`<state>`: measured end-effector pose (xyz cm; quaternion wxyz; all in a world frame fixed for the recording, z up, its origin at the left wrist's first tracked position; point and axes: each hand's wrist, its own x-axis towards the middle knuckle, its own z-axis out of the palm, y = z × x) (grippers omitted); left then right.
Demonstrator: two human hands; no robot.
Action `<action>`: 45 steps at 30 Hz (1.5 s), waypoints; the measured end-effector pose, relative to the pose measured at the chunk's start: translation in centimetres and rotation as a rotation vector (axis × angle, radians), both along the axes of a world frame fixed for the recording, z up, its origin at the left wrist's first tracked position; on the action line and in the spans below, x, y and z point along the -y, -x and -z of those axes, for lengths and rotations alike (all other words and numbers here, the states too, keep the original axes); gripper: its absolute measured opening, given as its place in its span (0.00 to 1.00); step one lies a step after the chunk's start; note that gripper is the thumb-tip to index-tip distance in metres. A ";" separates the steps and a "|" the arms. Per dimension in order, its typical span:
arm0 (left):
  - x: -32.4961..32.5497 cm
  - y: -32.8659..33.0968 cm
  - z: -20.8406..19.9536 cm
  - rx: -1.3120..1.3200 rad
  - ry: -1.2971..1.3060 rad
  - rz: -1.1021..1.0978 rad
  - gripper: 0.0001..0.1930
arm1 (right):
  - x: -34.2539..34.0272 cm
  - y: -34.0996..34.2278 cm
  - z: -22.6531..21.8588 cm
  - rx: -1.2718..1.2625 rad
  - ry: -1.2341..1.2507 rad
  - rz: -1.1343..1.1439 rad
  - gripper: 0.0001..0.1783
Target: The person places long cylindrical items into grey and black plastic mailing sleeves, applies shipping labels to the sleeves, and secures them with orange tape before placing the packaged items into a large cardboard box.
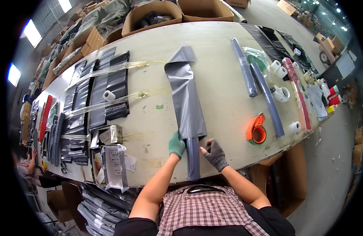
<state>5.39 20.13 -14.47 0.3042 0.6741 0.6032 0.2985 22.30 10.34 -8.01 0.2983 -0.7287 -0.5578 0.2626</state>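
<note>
A long, shiny grey plastic sheet (186,94) lies lengthwise down the middle of the table, its far end folded over at an angle. From its near end a blue-grey rolled length (193,161) extends to the table's front edge; whether it lies inside or under the sheet I cannot tell. My left hand (176,144), in a green glove, grips the left side where sheet and roll meet, its fingertips partly hidden. Just right of the roll is my right hand (216,155) in a dark grey fingerless glove, thumb and forefinger apart, holding nothing.
An orange tape dispenser (257,129) stands to the right. Beyond it lie two blue-grey rolls (267,100) and several white tape rolls (281,94). Black folded sheets (117,82) with clear strips across them cover the left side, near small boxes (112,161). Open cartons (152,15) stand behind the table.
</note>
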 end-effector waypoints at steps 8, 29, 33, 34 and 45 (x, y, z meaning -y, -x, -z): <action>4.9 5.2 -3.1 -0.014 0.636 0.234 0.16 | -3.7 -1.1 1.8 -0.250 0.309 -0.305 0.26; 7.9 4.7 -3.1 0.467 0.782 -0.054 0.11 | -0.2 1.4 1.0 -0.865 0.236 0.058 0.08; 8.4 5.8 -7.9 0.198 0.666 0.230 0.13 | 3.2 0.2 1.9 -0.440 -0.020 -0.158 0.10; 9.3 6.3 -6.8 0.056 0.597 0.324 0.14 | 4.3 -0.1 2.2 -0.497 0.229 -0.155 0.11; -4.1 0.5 -7.1 0.106 -0.001 0.326 0.13 | -11.7 2.3 2.0 -0.244 -0.194 -0.139 0.15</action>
